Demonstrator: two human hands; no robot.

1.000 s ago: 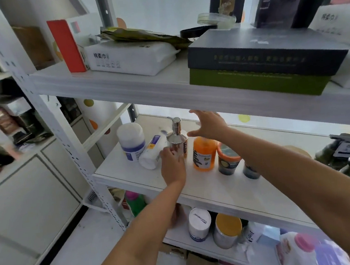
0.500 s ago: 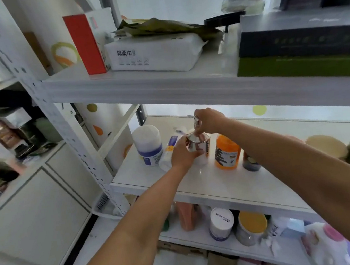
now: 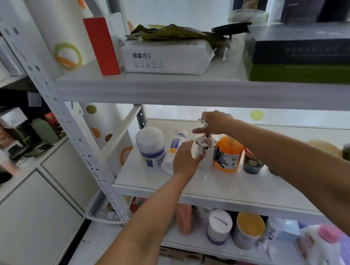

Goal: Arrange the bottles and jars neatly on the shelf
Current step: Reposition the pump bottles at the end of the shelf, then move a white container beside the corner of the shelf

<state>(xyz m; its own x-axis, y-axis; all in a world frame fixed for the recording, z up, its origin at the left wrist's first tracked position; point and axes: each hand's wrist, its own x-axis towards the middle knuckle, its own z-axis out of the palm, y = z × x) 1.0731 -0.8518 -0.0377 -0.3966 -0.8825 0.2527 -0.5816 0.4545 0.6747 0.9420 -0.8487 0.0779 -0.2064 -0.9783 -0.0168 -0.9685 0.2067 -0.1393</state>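
On the middle white shelf (image 3: 229,191) stands a pump bottle (image 3: 204,145) with a silver top. My left hand (image 3: 186,160) wraps its body from the left, and my right hand (image 3: 217,122) closes over the pump head from above. Left of it lies a white tube with a blue label (image 3: 172,151), and beyond that stands a white jar with a blue band (image 3: 151,147). To the right stand an orange jar (image 3: 227,156) and a small dark jar (image 3: 252,163), partly hidden by my right forearm.
The upper shelf (image 3: 165,86) holds a red box (image 3: 101,45), a tissue pack (image 3: 167,57) and dark boxes (image 3: 307,49) close overhead. The lower shelf carries a white-lidded jar (image 3: 219,226), a yellow-lidded jar (image 3: 249,229) and a pink-capped bottle (image 3: 323,244). A white upright post (image 3: 78,137) stands left.
My right hand came down from the orange jar onto the pump head. My left hand stayed on the bottle's body. The camera moved closer and to the left.
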